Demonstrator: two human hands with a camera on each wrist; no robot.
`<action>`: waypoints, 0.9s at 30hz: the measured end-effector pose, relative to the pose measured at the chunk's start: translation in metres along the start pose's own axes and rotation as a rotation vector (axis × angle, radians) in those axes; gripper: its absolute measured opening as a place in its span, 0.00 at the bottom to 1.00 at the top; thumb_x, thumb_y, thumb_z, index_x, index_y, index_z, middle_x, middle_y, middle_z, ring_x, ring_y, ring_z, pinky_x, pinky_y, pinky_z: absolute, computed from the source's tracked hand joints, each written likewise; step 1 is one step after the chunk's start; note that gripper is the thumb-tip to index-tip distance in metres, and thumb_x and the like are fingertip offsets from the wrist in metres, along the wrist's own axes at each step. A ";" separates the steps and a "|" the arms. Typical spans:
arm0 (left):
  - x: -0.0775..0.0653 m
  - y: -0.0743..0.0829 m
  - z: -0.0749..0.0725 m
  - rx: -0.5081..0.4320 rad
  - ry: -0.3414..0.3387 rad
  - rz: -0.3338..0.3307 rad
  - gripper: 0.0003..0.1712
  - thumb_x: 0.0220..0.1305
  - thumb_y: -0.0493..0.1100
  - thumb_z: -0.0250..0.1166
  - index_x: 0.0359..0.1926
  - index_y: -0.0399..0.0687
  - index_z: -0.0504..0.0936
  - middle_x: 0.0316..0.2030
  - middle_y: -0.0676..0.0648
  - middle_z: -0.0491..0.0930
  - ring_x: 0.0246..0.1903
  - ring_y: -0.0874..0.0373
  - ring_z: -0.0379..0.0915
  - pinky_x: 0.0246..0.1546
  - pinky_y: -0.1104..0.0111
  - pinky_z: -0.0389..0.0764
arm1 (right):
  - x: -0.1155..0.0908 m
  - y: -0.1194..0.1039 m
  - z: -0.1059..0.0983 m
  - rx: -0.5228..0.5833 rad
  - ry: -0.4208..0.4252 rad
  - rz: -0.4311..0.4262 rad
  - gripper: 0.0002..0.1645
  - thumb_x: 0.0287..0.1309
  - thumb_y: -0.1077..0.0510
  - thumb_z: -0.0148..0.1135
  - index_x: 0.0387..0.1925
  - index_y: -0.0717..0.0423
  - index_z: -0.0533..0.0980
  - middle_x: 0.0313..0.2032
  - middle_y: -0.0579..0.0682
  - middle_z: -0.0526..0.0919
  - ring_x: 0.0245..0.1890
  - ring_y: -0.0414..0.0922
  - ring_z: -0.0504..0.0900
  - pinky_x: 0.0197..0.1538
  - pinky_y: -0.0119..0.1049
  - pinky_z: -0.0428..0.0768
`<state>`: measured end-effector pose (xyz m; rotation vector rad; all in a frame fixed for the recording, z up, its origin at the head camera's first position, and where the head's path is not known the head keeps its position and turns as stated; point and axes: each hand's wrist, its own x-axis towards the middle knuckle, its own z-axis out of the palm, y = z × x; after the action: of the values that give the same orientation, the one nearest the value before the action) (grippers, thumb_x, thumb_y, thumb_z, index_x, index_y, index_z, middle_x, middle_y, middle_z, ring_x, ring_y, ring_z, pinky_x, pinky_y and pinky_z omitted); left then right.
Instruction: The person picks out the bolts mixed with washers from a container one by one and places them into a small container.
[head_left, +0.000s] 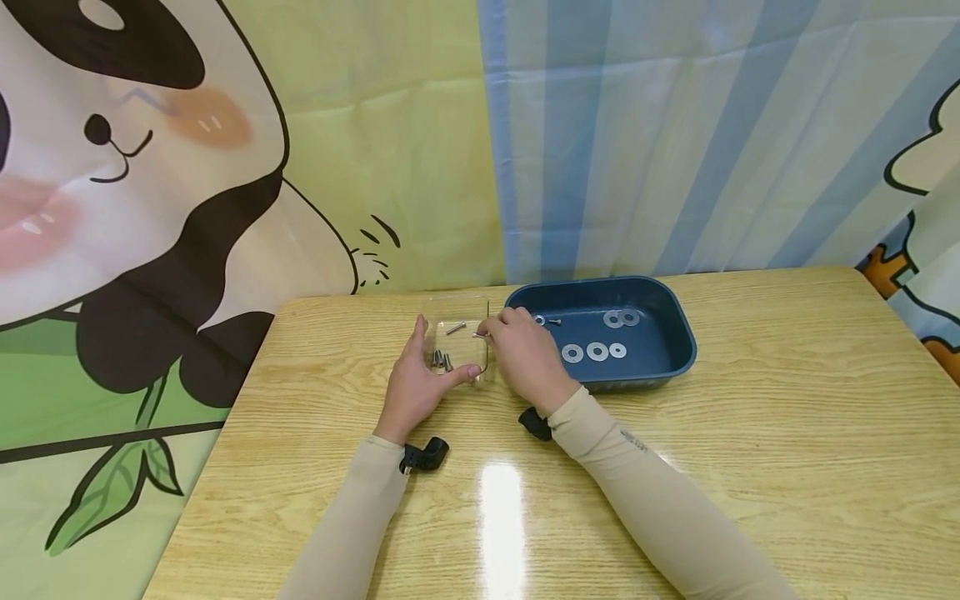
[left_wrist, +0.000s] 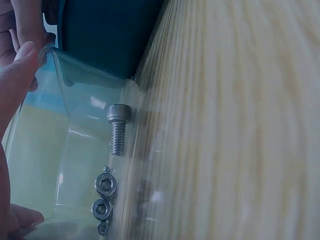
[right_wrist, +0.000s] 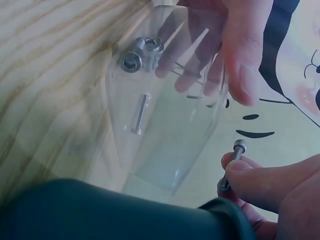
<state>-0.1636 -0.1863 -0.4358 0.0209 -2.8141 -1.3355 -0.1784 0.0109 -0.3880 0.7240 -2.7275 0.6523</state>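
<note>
My left hand (head_left: 417,387) grips the clear plastic box (right_wrist: 165,165), its thumb along the near edge and its fingers spread against the left side. In the box lie several socket head screws; one screw (left_wrist: 118,131) lies apart from a cluster, whose hex sockets (left_wrist: 105,184) face the left wrist camera. Just over the box's right edge, my right hand (head_left: 529,357) pinches another socket head screw (right_wrist: 234,162) between thumb and fingertips. In the right wrist view, that screw is tilted, with its head upward, beside the box wall.
A dark blue tray (head_left: 684,332) stands right of the box, close beside it. Inside are several flat washers (head_left: 597,352) and a small screw (head_left: 555,322). The wooden table (head_left: 787,433) meets a printed curtain (head_left: 420,150) with a panda at its back edge.
</note>
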 end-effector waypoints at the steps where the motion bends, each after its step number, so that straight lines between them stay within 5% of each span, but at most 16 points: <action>1: 0.000 0.000 0.000 0.001 0.001 0.000 0.75 0.45 0.75 0.74 0.81 0.57 0.38 0.77 0.42 0.53 0.73 0.43 0.55 0.68 0.46 0.63 | 0.000 0.000 0.001 0.000 -0.001 -0.001 0.10 0.72 0.60 0.59 0.47 0.51 0.85 0.40 0.51 0.81 0.42 0.49 0.77 0.40 0.42 0.82; 27: 0.000 0.001 0.000 0.004 -0.001 -0.004 0.76 0.43 0.77 0.73 0.81 0.59 0.37 0.78 0.44 0.50 0.73 0.44 0.54 0.68 0.46 0.64 | 0.009 -0.009 0.015 0.002 -0.042 -0.038 0.09 0.70 0.59 0.61 0.44 0.50 0.86 0.43 0.49 0.83 0.44 0.47 0.77 0.44 0.40 0.82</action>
<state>-0.1637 -0.1857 -0.4346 0.0261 -2.8188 -1.3316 -0.1829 -0.0068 -0.3949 0.7970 -2.7437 0.6381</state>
